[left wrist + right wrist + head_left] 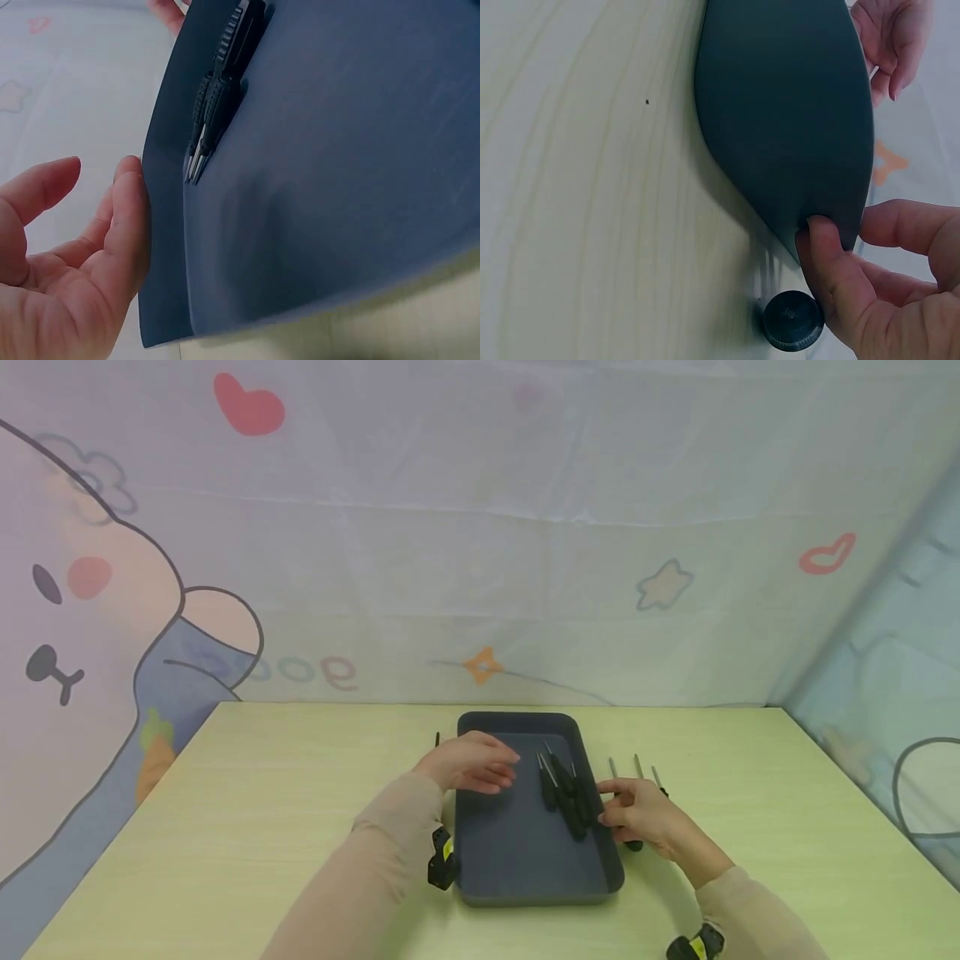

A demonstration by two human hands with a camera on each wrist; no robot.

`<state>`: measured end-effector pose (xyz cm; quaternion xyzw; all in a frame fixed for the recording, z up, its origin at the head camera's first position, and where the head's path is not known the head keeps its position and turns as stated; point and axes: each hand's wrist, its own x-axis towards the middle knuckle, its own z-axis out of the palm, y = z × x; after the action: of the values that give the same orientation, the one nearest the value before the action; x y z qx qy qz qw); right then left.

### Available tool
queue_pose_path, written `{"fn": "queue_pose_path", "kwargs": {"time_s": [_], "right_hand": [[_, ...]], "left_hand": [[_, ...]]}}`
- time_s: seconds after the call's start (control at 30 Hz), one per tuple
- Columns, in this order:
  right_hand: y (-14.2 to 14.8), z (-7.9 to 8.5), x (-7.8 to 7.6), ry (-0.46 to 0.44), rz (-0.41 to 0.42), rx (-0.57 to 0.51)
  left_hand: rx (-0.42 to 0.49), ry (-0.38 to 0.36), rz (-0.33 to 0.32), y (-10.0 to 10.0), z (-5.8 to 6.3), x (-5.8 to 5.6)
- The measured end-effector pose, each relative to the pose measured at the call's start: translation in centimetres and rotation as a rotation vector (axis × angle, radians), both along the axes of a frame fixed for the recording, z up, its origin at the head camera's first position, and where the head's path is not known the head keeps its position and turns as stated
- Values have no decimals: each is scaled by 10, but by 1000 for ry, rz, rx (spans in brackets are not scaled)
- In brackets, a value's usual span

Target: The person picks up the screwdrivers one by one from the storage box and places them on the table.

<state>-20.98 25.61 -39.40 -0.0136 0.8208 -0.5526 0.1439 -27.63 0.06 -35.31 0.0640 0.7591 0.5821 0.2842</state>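
A dark grey tray (525,870) lies lengthwise before me. Several black-handled screwdrivers (562,793) are grouped inside along its right wall. My left hand (474,763) hovers above the tray's left side, fingers loosely extended and holding nothing. At the right wall is my right hand (637,810); its thumb (826,240) presses on the outer face while a forefinger (892,221) reaches the rim, pinching it. Beside that hand, outside the tray, lie several more screwdrivers (638,766), their handles largely hidden by it. One round black handle end (793,321) shows close to the thumb.
A pale wood-grain table (300,793) carries everything. A thin dark shaft (438,739) pokes out left of the tray, its other end hidden by my left arm. Printed cloth (480,527) hangs behind the table.
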Motion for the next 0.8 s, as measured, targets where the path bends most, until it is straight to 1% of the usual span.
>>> {"fn": "queue_pose_path", "kwargs": {"time_s": [0.2,0.33,0.43,0.6,0.7,0.8], "right_hand": [[-1,0,-1,3,-9,9],[-1,-1,0,2,-11,16],[0,-1,0,0,-8,10],[0,-1,1,7,-3,3],[1,-1,1,11,-1,5],[1,-1,1,10,1,4]], "left_hand": [[46,6,-29,6,-3,-1],[62,7,-35,11,-6,-2],[59,1,-27,15,-7,-2],[88,-28,-6,21,-7,-1],[98,-43,7,25,-9,-3],[107,-39,9,28,-13,-7]]}}
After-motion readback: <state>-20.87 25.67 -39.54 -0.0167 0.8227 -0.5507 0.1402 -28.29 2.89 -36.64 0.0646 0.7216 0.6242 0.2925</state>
